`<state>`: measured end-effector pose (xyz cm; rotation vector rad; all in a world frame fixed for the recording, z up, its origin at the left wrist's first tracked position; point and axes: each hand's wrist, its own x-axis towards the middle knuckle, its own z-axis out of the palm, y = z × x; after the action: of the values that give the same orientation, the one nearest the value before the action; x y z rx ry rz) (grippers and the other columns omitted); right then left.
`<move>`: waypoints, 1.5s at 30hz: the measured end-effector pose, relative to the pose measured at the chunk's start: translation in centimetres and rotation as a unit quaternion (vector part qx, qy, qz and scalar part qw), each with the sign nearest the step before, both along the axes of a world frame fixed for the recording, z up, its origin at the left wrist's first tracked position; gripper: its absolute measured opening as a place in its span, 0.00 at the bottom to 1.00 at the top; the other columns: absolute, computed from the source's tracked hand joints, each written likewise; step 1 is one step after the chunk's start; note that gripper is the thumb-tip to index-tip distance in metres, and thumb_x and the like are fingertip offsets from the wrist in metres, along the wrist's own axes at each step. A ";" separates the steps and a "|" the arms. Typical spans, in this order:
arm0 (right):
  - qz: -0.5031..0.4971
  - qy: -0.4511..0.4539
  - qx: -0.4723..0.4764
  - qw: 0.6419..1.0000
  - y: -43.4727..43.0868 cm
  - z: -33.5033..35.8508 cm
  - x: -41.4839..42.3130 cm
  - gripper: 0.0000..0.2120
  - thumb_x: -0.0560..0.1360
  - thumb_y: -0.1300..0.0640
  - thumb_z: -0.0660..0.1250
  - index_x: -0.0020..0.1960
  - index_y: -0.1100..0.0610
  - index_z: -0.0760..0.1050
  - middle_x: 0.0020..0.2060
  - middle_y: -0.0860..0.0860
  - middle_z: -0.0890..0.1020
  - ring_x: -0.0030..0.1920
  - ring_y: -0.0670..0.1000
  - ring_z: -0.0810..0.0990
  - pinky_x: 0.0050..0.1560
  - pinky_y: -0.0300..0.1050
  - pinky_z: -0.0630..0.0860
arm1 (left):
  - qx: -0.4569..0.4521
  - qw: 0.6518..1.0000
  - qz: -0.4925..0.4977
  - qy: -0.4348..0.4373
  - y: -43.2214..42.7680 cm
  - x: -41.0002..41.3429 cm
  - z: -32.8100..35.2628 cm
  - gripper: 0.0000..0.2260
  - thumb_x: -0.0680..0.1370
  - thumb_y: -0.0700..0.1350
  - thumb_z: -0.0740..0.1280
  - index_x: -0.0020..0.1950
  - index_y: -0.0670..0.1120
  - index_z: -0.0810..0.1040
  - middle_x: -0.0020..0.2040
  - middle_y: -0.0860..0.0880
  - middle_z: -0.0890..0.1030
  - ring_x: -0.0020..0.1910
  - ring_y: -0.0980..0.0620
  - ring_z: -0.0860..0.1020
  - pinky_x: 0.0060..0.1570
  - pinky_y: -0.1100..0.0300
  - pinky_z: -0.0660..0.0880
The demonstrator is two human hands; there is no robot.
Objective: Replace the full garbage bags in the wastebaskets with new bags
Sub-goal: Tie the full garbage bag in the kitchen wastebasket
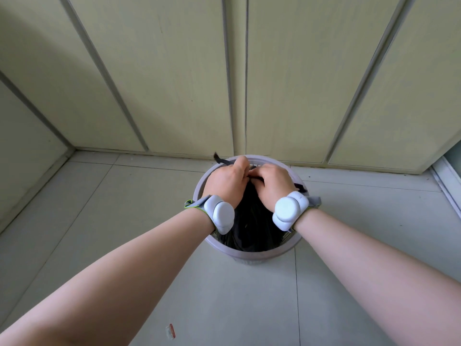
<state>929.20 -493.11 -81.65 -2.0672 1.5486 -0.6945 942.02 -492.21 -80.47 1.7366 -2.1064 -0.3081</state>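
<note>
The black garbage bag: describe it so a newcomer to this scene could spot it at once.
Along the back runs a wall of pale cabinet doors; on the tiled floor just before them stands a round, light wastebasket. Inside it sits the black garbage bag, its top gathered by the left hand and right hand. It alone is dark among pale surfaces.

We look down on our left hand (225,182) and right hand (272,182), set side by side with knuckles nearly touching, fingers curled round the gathered top of the black garbage bag (252,221). Below our wrists the bag sits inside the pale wastebasket (262,255), whose rim rings both hands. One black bag tail (218,158) sticks out just beyond the left hand. White pods (222,216) are strapped to both wrists. Past our fingertips stand pale cabinet doors (174,83). Well behind the left forearm, a wrapper scrap (170,331) lies on the tiled floor (124,208).
</note>
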 end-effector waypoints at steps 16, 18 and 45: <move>-0.027 -0.305 0.319 0.897 -2.3 -0.2 -1.9 0.09 0.79 0.63 0.59 0.42 0.54 0.75 0.29 0.49 0.69 0.24 0.43 0.64 0.25 0.37 0.58 | 0.078 0.981 0.066 0.167 -0.2 0.3 -0.1 0.06 0.74 0.45 0.66 0.48 0.50 0.81 0.42 0.54 0.82 0.45 0.52 0.79 0.48 0.59 0.75; -0.033 -0.297 0.302 0.905 -2.5 -0.5 -2.1 0.08 0.78 0.63 0.60 0.44 0.54 0.76 0.29 0.50 0.69 0.25 0.44 0.64 0.27 0.38 0.58 | 0.097 0.985 0.032 0.137 -0.1 0.1 0.0 0.07 0.74 0.47 0.68 0.51 0.49 0.81 0.46 0.53 0.83 0.47 0.52 0.79 0.51 0.59 0.75; -0.018 0.014 0.068 0.997 -2.0 -1.2 -4.6 0.05 0.72 0.59 0.70 0.38 0.57 0.80 0.36 0.48 0.80 0.39 0.49 0.77 0.41 0.38 0.66 | 0.076 0.984 -0.041 -0.153 -1.8 3.5 -1.1 0.13 0.76 0.45 0.58 0.31 0.47 0.66 0.33 0.45 0.73 0.35 0.45 0.66 0.40 0.57 0.63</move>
<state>924.64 -495.10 -82.89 -1.9609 1.6067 -0.5590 945.51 -494.04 -81.53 1.8881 -2.4343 -0.2432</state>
